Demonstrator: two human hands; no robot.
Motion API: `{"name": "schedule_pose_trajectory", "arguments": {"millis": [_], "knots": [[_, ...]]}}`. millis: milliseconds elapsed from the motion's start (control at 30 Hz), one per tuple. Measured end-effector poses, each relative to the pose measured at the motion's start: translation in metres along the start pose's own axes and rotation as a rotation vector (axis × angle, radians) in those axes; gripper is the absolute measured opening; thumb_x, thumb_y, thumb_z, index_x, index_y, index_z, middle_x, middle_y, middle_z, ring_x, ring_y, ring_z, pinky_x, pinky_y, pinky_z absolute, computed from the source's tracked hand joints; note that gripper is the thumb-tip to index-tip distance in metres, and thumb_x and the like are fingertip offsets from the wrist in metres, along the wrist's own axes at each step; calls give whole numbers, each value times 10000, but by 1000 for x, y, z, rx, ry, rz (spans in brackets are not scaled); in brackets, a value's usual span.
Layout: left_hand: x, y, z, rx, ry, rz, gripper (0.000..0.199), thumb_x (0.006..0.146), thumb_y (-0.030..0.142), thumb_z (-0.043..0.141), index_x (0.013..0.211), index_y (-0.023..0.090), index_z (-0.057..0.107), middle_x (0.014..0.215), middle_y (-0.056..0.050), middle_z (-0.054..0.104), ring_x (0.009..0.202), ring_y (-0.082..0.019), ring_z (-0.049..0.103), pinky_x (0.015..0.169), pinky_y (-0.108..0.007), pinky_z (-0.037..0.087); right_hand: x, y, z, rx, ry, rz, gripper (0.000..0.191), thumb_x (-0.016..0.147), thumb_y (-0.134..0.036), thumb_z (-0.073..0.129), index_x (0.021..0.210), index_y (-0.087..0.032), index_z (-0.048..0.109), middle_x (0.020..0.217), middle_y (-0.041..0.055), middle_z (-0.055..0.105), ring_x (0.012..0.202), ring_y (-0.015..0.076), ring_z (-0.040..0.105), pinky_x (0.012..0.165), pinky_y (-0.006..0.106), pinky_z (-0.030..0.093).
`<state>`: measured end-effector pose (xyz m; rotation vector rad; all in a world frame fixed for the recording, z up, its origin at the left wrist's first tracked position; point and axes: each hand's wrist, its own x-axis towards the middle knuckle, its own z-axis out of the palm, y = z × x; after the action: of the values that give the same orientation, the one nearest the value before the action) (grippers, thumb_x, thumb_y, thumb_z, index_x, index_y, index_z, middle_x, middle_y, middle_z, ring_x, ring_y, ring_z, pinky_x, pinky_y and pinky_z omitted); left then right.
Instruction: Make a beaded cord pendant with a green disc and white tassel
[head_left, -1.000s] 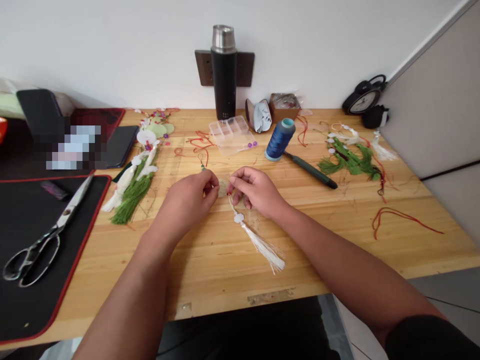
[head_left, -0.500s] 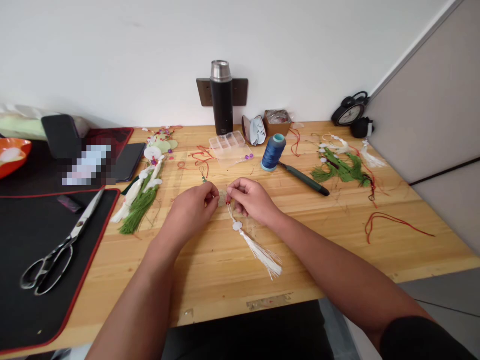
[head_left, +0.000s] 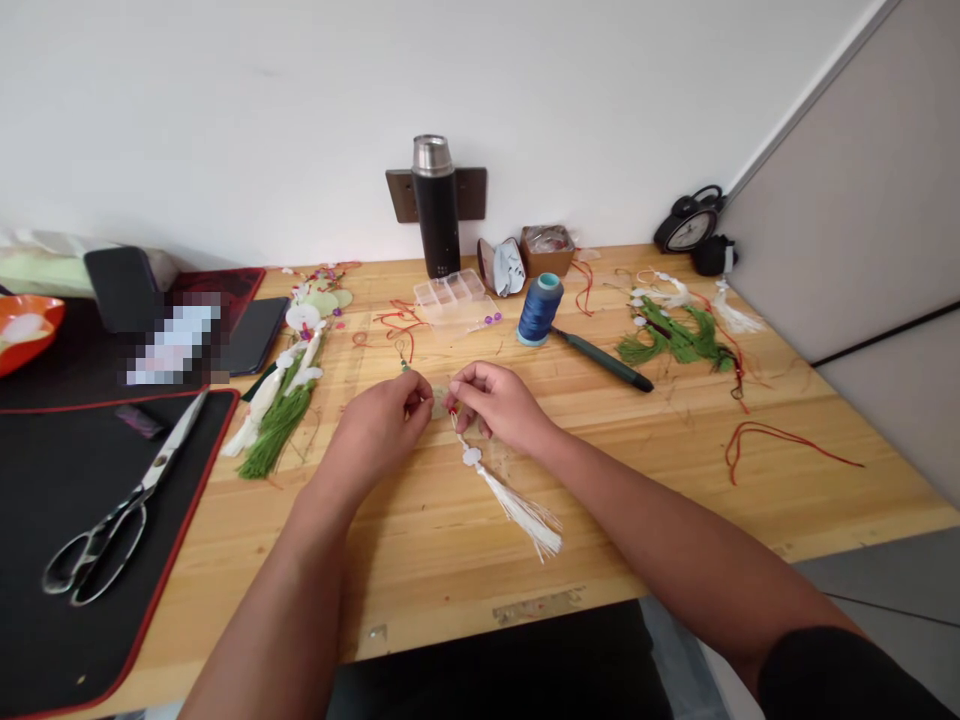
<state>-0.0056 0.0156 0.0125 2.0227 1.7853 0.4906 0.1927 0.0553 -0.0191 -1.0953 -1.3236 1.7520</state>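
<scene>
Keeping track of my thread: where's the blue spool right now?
In the head view, the blue spool stands right of centre on the wooden table, beyond the right hand, between the clear box and the dark green tool.

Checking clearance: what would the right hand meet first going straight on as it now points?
The right hand would likely meet the pale pendant, then the left hand; depth is unclear.

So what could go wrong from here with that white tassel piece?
The left hand seems to pinch a small pale pendant by its edge, so that hold might slip. The white tassel has loose strands fanned out on the wooden table, which could tangle. Beyond the right hand, the blue thread spool stands upright and might topple if bumped.
</scene>
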Motion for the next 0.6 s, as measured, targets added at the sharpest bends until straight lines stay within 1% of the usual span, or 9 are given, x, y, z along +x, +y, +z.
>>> {"name": "schedule_pose_trajectory", "arguments": {"millis": [133,300,433,600], "knots": [[0,2,-2,6,-7,-8,101,969,311,555,951,244,628,861,-40,780,773,-230,699,683,-329,420,0,2,-1,-13,0,-24,161,967,-312,740,916,-215,622,863,-3,766,491,76,620,360,153,385],[0,4,-4,0,-12,-16,106,975,319,556,949,243,625,852,-35,772,754,-224,686,674,-326,417,1,5,-2,-35,-4,-57,157,962,-326,738,933,-212,635,831,-14,744,465,63,522,372,166,383],[-1,3,-2,-7,-5,1,104,971,316,551,954,246,626,855,-33,768,761,-221,681,687,-328,415,2,6,-2,-35,0,-76,119,972,-293,706,928,-205,638,820,-15,739,467,56,494,386,167,366],[0,0,1,-14,-9,-7,116,956,326,547,959,244,630,852,-36,760,757,-229,675,690,-334,415,2,3,0,-42,10,-53,101,963,-265,709,913,-204,645,791,-22,725,466,62,483,401,184,367]]}}
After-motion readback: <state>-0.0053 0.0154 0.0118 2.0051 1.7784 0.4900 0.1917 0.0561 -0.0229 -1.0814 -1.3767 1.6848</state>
